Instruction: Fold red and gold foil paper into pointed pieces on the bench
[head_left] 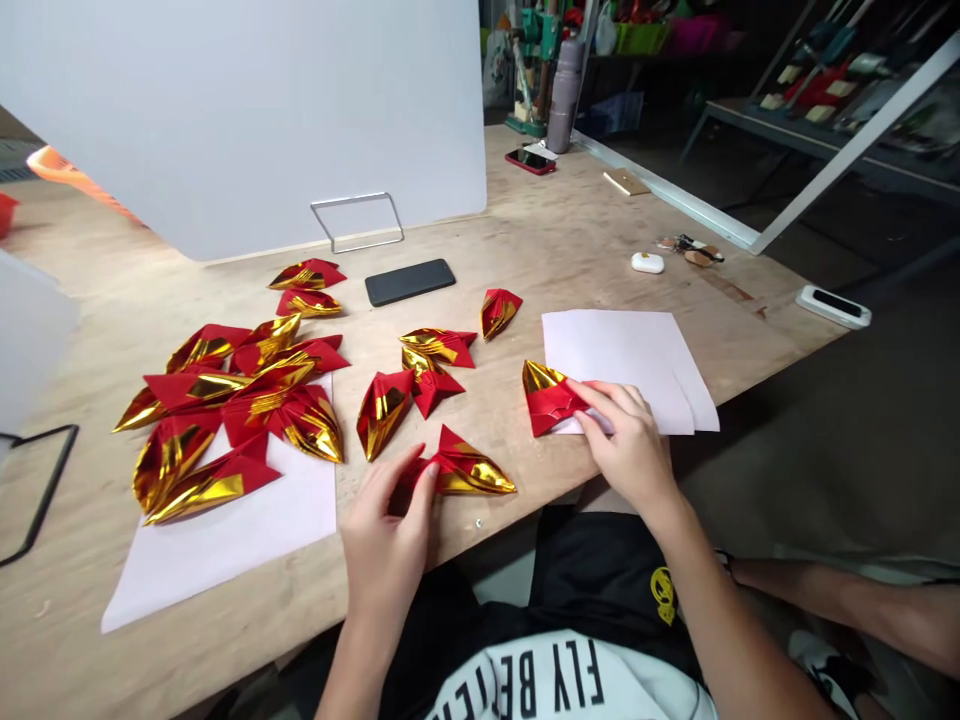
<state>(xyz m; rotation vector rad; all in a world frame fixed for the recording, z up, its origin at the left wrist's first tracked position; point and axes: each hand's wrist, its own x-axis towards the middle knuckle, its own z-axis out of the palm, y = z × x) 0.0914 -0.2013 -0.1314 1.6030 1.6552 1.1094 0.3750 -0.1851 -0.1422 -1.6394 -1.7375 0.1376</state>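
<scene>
My left hand (386,515) is closed near the table's front edge, thumb and forefinger around the left end of a red and gold folded paper ingot (472,468). The fingers partly hide that end. My right hand (626,440) pinches the right side of a flatter red and gold folded paper piece (546,398), with its gold tip pointing up and left. Several more folded paper ingots (384,408) lie between the hands and the phone. On the left, a larger heap of ingots (247,390) rests partly on a white paper sheet (300,510).
White sheets (615,340) lie under and behind my right hand. A black phone (410,282) lies before a large white board (300,110) with a wire stand (360,222). Farther off are a bottle (565,95), a red-cased phone (531,160), a white case (647,262) and keys (690,248). Another person's arm (847,600) shows at right.
</scene>
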